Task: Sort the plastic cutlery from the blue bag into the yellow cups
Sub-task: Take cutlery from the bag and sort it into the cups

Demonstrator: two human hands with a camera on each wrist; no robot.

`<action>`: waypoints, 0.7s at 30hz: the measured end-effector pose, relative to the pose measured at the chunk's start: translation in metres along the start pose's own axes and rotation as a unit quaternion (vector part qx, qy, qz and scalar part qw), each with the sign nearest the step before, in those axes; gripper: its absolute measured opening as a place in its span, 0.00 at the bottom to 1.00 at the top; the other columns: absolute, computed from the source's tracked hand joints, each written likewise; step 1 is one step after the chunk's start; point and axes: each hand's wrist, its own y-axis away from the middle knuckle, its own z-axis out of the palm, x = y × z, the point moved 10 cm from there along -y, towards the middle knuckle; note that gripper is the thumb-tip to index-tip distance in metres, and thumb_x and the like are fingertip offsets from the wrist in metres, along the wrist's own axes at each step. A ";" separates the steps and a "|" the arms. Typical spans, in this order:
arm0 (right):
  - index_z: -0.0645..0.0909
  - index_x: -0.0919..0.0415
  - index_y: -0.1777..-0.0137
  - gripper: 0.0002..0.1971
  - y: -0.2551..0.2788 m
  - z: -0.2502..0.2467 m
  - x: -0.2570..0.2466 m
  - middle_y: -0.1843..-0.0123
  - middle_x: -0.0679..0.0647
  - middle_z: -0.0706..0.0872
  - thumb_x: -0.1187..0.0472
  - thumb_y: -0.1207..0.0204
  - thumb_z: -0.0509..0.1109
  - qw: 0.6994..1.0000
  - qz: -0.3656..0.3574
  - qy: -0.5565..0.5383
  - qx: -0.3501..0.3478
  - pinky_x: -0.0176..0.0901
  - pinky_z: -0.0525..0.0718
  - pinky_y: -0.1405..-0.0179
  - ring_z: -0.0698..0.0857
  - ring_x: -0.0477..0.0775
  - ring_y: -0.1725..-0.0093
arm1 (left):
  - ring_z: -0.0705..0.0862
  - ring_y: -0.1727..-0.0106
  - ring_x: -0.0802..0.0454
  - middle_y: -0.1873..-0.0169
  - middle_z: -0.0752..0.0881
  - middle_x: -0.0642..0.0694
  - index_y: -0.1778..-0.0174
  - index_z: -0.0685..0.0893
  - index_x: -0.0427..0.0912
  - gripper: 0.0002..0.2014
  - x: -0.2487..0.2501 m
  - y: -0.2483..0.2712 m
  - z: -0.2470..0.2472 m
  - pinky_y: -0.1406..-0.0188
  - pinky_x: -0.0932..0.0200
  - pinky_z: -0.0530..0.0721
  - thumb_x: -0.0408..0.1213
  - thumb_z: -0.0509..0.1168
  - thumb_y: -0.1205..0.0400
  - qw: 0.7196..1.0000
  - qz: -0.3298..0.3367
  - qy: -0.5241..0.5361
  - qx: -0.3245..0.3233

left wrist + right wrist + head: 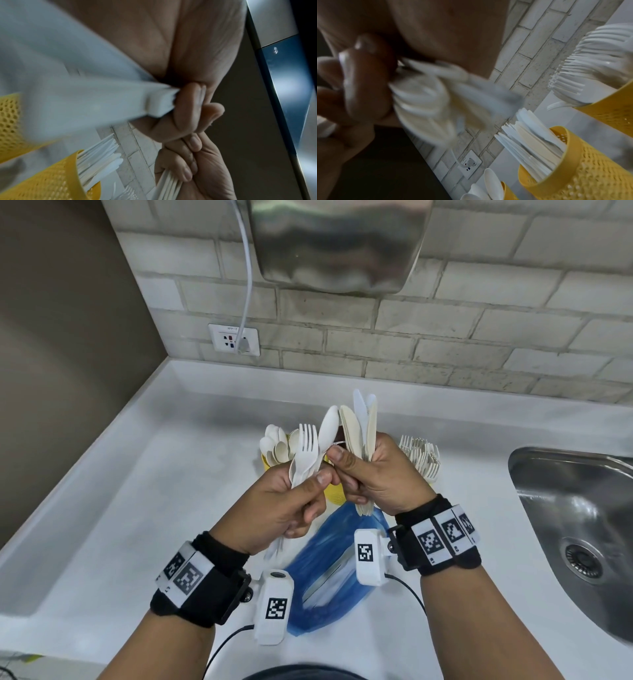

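Above the counter, my left hand (pixel 308 491) grips a small bunch of white plastic cutlery, with a fork (pixel 307 445) and a spoon (pixel 329 424) pointing up. Its handles (pixel 159 102) show between the curled fingers. My right hand (pixel 356 474) grips a larger bunch of knives and beige spoons (pixel 363 422), blurred in the right wrist view. The two hands touch at the thumbs. The blue bag (pixel 329 570) lies flat below them. Three yellow cups stand behind: spoons (pixel 274 450), knives (pixel 565 169), forks (pixel 421 457).
A steel sink (pixel 582 525) is set into the white counter (pixel 137 508) at the right. The brick wall carries a socket (pixel 234 338) with a white cable, and a steel box (pixel 339 244) hangs above. A brown wall closes the left side.
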 end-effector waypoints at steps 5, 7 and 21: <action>0.88 0.58 0.54 0.06 -0.002 -0.011 0.001 0.77 0.61 0.71 0.59 0.18 0.71 0.999 -0.007 -0.016 0.046 0.38 0.66 0.81 0.65 0.60 0.80 | 0.66 0.80 0.53 0.75 0.78 0.41 0.46 0.88 0.43 0.15 -0.002 -0.002 -0.001 0.78 0.62 0.67 0.48 0.60 0.13 1.000 -0.001 -0.019 0.017; 0.87 0.54 0.56 0.05 -0.002 -0.015 -0.002 0.80 0.58 0.69 0.59 0.19 0.71 0.996 -0.018 -0.034 0.079 0.36 0.66 0.81 0.64 0.62 0.80 | 0.68 0.79 0.52 0.72 0.81 0.39 0.44 0.88 0.44 0.15 -0.001 -0.003 -0.003 0.77 0.61 0.71 0.48 0.60 0.13 0.999 0.008 -0.031 0.030; 0.82 0.75 0.49 0.13 0.007 -0.024 0.008 0.77 0.62 0.73 0.61 0.17 0.71 0.977 -0.015 -0.087 0.195 0.38 0.59 0.81 0.71 0.46 0.86 | 0.68 0.77 0.51 0.63 0.89 0.40 0.49 0.90 0.54 0.13 0.006 -0.004 -0.012 0.78 0.61 0.71 0.48 0.60 0.11 0.993 0.043 -0.074 0.085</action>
